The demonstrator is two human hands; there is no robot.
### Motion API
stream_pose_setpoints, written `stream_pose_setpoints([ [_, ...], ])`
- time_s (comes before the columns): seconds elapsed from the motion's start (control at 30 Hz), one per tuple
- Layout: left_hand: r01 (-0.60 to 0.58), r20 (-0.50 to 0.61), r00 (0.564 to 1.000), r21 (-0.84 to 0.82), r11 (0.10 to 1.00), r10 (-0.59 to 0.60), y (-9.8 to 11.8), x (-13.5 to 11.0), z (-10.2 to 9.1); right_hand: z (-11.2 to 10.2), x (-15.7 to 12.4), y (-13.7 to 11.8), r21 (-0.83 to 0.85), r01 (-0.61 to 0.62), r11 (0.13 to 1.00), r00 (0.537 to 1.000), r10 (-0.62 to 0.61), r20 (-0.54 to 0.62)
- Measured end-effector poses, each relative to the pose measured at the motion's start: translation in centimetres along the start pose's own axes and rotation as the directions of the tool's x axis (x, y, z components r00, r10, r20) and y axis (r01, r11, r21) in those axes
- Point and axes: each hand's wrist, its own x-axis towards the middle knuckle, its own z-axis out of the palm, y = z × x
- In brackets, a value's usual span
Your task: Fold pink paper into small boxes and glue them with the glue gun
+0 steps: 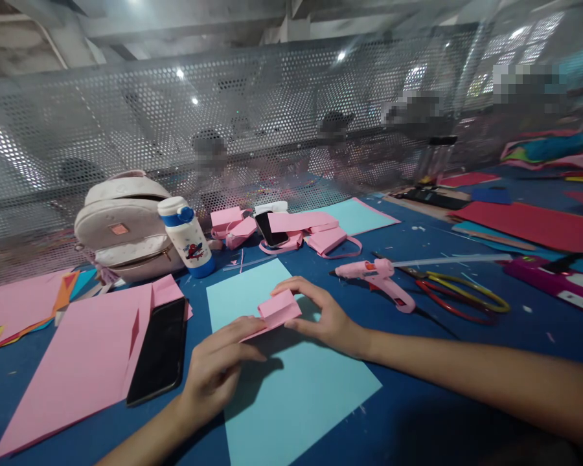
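Above a light blue sheet of paper (315, 401), a small folded piece of pink paper (280, 309) is held between both hands. My left hand (223, 356) pinches its lower left flap, fingers on top and the thumb beneath. At the right end, my right hand (323, 317) curves around it with thumb and fingers on opposite edges. The folded piece has a box-like raised part and a flat flap to the left. A pink glue gun (379, 278) lies to the right of my right hand.
Scissors with red and yellow handles (459, 298) lie behind the right forearm. At left are a black phone (160, 353) and pink sheets (85, 356). A backpack (131, 226), a bottle (187, 236) and small pink paper bags (328, 241) stand farther back, before a perforated metal screen (272, 103).
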Motion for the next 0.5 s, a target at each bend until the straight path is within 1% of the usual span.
stream_pose_setpoints([
  [0.23,-0.043,0.044,0.998,0.023,0.999,0.042,-0.08,-0.19,0.14,0.02,-0.07,0.34,0.009,0.006,1.0,1.0,-0.006,0.007],
  [0.37,-0.078,0.05,0.996,0.021,0.997,0.077,-0.13,-0.01,0.23,0.03,-0.1,0.36,0.002,0.019,1.0,1.0,-0.019,-0.006],
  [0.5,-0.087,0.056,0.995,0.006,0.996,0.087,-0.18,0.12,0.29,0.02,-0.1,0.35,0.014,0.024,1.0,1.0,-0.024,-0.006],
])
